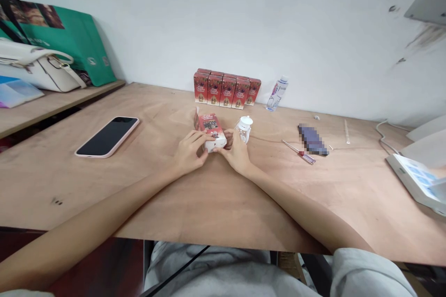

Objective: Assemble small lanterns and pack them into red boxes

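Open red carton held between two bare hands

The red carton (211, 124) lies between the hands over the wooden table (160, 111), its white end towards the person and a loose flap (197, 119) raised at its far left corner. The left hand (191, 151) is closed on the carton's left side, with fingers reaching across onto the printed face near the white end. The right hand (238, 154) grips the carton from its right side, the thumb at the near white end and some fingertips partly hidden along the edge. Whether the carton's underside rests on the wood cannot be told.

Just right of the carton, behind the right hand's knuckles, stands a white-lidded jar (244, 126); whether the hand touches it is unclear. Beyond the carton, by the wall, stand similar red boxes (228, 92) in rows, with a clear bottle (278, 94) to their right. Well to the carton's left lies a phone (108, 137); to its right, well apart, lies a screwdriver (300, 152).
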A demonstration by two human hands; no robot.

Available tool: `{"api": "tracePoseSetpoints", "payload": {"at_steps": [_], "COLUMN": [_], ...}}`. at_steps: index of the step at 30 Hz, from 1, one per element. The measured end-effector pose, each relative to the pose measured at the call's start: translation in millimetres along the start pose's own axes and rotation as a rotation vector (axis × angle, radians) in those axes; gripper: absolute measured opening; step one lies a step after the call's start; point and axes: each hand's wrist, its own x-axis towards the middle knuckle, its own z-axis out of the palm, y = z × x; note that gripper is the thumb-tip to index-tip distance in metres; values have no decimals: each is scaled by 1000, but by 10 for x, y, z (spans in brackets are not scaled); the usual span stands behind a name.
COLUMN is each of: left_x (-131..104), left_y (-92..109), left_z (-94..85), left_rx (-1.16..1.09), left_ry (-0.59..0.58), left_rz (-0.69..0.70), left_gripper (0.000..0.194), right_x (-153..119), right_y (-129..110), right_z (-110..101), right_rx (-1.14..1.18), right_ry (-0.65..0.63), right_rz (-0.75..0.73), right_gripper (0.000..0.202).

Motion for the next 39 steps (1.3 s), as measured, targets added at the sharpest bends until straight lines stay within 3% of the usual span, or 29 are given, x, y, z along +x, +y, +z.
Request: {"api": "tracePoseSetpoints", "payload": {"at_steps": [9, 20, 26, 34, 39], "left_x": [1, 2, 5, 34, 32], "left_y": [1, -24, -87, -74, -63], "left_z": [5, 2, -9, -19, -15], "left_rx": [10, 82, 50, 5, -22], "left_ry": [-13, -32, -9, -10, -13], "left_rz": [19, 71, -17, -54, -54], "left_gripper": [28, 23, 17, 14, 16], "right_x": [21, 5, -35, -24, -14], "right_y": [-16, 3, -22, -90, -99], "right_z": [5, -2, -26, -47, -10], "right_rx": [-61, 93, 167, 64, 88], "right_ry": [8, -9, -106, -58, -32], "right_rz": [-11, 44, -9, -86, -30], "right_gripper": [35, 37, 22, 11, 13]}}
